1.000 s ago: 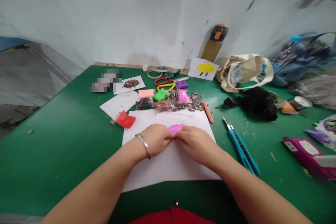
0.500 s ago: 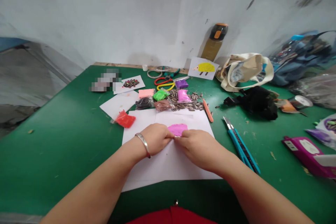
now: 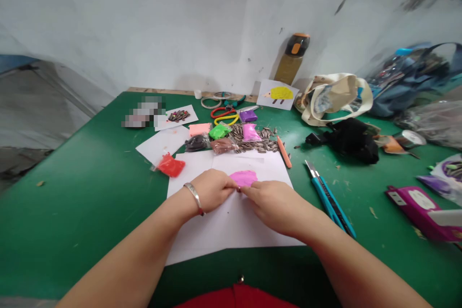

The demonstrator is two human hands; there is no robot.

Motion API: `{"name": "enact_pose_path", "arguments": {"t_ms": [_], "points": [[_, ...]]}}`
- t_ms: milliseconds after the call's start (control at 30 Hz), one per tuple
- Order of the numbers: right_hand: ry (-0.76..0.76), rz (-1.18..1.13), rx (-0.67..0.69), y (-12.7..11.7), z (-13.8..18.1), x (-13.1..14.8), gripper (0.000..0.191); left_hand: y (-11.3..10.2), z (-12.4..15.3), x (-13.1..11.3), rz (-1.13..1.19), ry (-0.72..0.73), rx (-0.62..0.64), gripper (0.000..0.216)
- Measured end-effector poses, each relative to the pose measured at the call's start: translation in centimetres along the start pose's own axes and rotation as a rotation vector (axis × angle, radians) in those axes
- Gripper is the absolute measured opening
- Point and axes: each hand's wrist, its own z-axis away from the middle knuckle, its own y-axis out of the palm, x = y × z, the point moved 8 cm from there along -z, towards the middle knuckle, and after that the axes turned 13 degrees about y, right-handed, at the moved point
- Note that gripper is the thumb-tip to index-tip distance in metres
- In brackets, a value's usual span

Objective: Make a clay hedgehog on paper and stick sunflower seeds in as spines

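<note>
A flat pink clay patch [image 3: 244, 177] lies on a white paper sheet [image 3: 231, 221] in front of me on the green table [image 3: 83, 192]. My left hand [image 3: 211, 190], with a silver bracelet at the wrist, has its fingers curled and presses on the near left edge of the pink clay. From the right, my right hand [image 3: 276, 202] meets it with fingertips pinched at the clay's near edge. Both hands' fingertips touch each other and the clay.
Small bags of coloured clay [image 3: 220, 131], a red bag [image 3: 170, 165], sunflower seeds [image 3: 258, 142], scissors [image 3: 225, 114] and an orange tool [image 3: 284, 152] lie beyond the sheet. Two blue utility knives [image 3: 330, 202] sit to the right. Bags [image 3: 335, 96], a bottle [image 3: 293, 57] and a purple box [image 3: 420, 207] stand farther right.
My hands have slid slightly toward me along the clay's near edge, so more of the pink patch shows beyond the fingers. The view shifted a little.
</note>
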Motion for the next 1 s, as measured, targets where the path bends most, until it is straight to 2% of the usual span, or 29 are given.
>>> {"name": "enact_pose_path", "arguments": {"t_ms": [433,533,667,767,1000], "points": [[-0.02,0.182,0.009,1.6,0.7,2.1,0.052,0.1,-0.2,-1.0,-0.042,0.063,0.04,0.029],[0.013,0.145,0.036,1.4,0.6,1.9,0.053,0.1,-0.2,-0.9,-0.022,0.057,0.031,0.029],[0.081,-0.019,0.065,0.1,0.4,0.3,0.041,-0.1,0.0,-0.7,0.006,0.045,0.012,0.03],[0.139,-0.061,0.061,-0.6,0.3,-1.0,0.036,-0.3,0.1,-0.4,0.041,0.029,0.0,0.031],[0.072,0.009,0.078,0.3,0.4,0.5,0.05,0.0,0.0,-0.7,0.041,0.052,0.037,0.031]]}}
